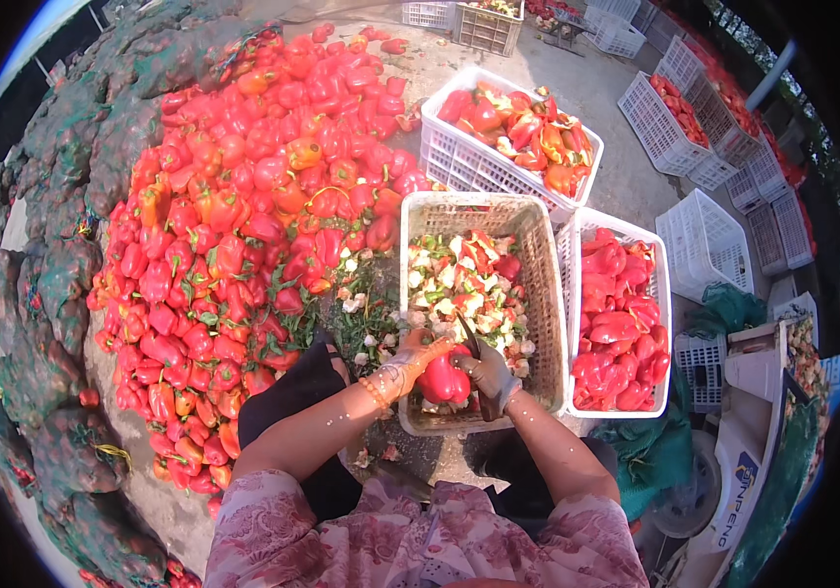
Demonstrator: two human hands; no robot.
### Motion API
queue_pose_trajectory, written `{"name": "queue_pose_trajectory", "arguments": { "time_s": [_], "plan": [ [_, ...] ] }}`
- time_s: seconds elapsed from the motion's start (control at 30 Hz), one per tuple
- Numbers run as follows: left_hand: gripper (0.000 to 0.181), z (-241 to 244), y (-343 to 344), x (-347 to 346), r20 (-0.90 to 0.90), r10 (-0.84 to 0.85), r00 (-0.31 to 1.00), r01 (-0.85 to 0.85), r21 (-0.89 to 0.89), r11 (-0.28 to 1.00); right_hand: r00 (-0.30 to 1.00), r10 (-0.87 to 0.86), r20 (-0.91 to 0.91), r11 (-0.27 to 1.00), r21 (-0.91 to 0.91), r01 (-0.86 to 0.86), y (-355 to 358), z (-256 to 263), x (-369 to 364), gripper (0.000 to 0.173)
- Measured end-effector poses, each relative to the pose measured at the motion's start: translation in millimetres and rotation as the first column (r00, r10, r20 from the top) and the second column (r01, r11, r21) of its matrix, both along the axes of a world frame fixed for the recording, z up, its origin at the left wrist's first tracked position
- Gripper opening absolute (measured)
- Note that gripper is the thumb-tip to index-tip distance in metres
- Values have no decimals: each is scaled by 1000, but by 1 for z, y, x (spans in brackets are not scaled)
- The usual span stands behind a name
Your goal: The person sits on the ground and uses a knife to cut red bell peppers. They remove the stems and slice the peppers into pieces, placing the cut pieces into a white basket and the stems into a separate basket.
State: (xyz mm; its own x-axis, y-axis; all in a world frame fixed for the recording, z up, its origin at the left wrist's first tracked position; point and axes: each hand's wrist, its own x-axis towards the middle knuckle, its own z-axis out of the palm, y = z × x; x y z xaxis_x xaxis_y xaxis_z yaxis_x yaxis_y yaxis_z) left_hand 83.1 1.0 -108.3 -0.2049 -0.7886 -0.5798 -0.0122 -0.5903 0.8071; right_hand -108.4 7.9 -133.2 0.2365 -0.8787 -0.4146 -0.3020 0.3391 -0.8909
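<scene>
My left hand [414, 364] grips a red bell pepper [445, 378] from its left side, over the near part of a dirty white crate [556, 345]. Gloved, my right hand [492, 373] is closed around a knife, whose dark blade [468, 335] points up and away beside the pepper. Whether the blade touches the pepper, I cannot tell. Cut pepper cores and stem ends [456, 283] lie in the crate below. To its right, a white crate [575, 294] holds cleaned red pepper pieces [614, 323].
A large heap of red bell peppers [221, 213] spreads on the left, before stacked green mesh sacks [60, 309]. Beyond my crate stands a white crate [456, 158] of mixed pepper pieces. At right are an upright white crate [706, 246], green netting [647, 456] and a vehicle [736, 470].
</scene>
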Motion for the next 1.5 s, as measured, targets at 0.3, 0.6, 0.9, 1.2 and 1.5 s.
{"name": "queue_pose_trajectory", "arguments": {
  "time_s": [0.3, 0.6, 0.9, 1.2, 1.5],
  "plan": [
    [69, 1, -1, -2, 310, -152, 938, 214, -174, 961, 979, 178, -103, 977, -101, -189, -3, 22, -11, 57],
    [45, 26, -4, -10, 555, -3, 832, 381, -567, 730, 977, 31, 212, 995, -102, -9, -11, 39, -16, 53],
    [42, 57, -14, -21, 415, -29, 909, 347, -717, 605, 808, -238, 539, 971, 157, 181, -26, 33, -38, 37],
    [47, 27, -34, -13, 384, 207, 900, 181, -760, 624, 824, -467, -322, 681, -725, 103, -42, 89, -23, 48],
    [31, 54, -48, 6, 850, 23, 527, 790, -499, 356, 826, -238, -511, 747, -640, -180, -25, 101, -7, 46]
  ]
}}
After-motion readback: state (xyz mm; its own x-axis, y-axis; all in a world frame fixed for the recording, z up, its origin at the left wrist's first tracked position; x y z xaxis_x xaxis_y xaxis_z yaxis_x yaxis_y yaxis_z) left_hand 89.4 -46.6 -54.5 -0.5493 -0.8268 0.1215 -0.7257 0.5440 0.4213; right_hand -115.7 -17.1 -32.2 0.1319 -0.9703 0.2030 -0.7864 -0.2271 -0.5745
